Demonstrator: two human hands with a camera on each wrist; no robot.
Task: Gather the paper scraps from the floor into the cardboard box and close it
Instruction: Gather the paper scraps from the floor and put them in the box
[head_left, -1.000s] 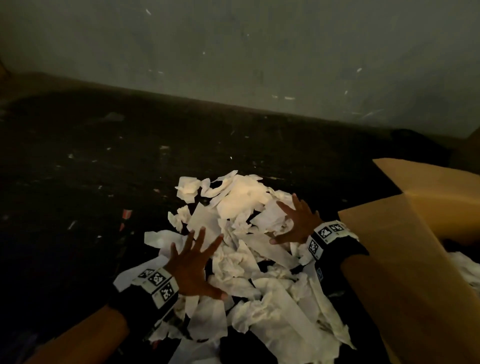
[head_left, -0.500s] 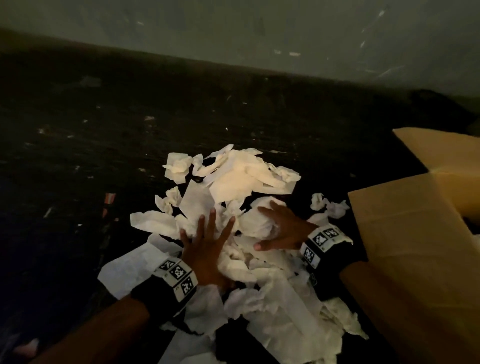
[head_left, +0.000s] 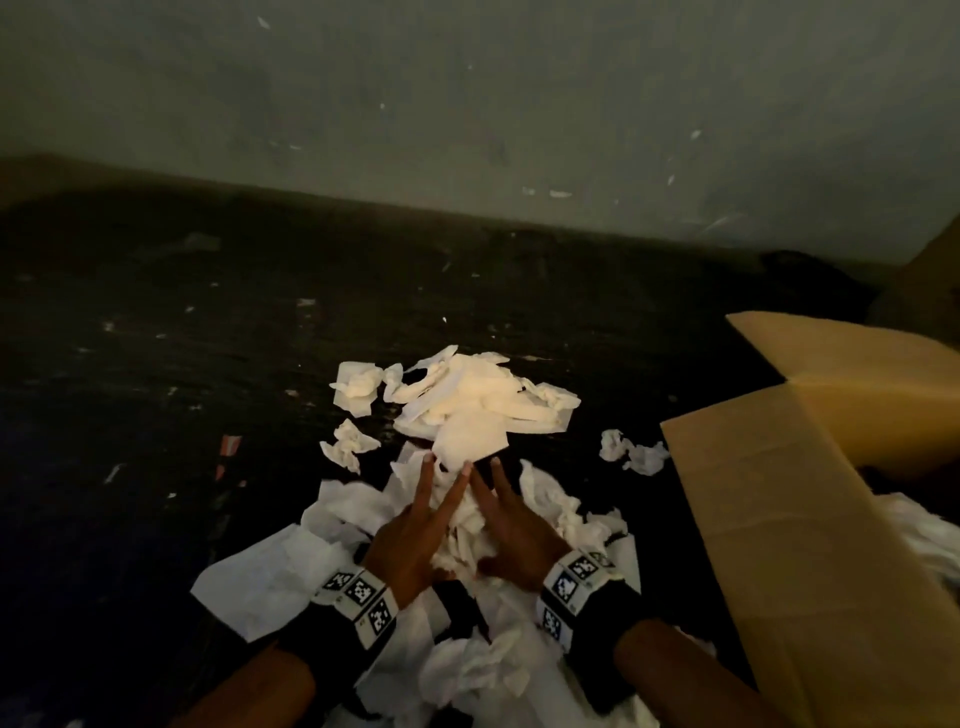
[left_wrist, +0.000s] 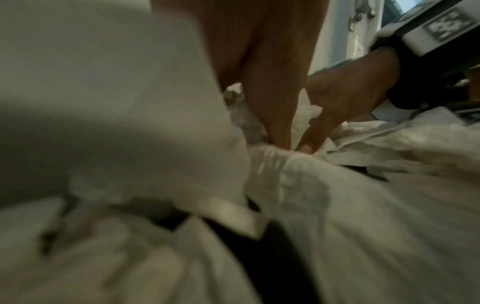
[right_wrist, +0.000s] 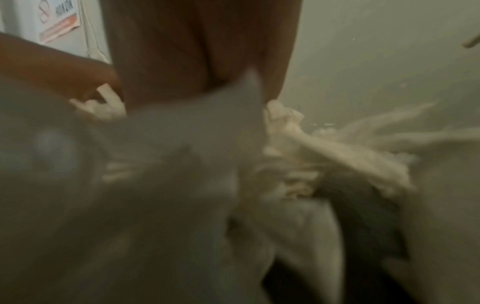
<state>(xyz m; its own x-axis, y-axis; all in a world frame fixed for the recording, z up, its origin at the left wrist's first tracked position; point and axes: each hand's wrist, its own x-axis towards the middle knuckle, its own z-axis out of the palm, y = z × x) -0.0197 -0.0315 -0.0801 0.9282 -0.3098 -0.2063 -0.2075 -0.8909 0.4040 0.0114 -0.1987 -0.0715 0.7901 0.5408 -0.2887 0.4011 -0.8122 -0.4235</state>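
Paper scraps (head_left: 467, 410) pressed between both flat-fingered hands; only the head view shows the cardboard box (head_left: 810, 519) beside them.

A loose heap of crumpled and torn white paper scraps (head_left: 467, 410) lies on the dark floor (head_left: 156, 364), two stray wads just beside the open tan cardboard box (head_left: 810, 519), its flaps spread, more scraps inside.
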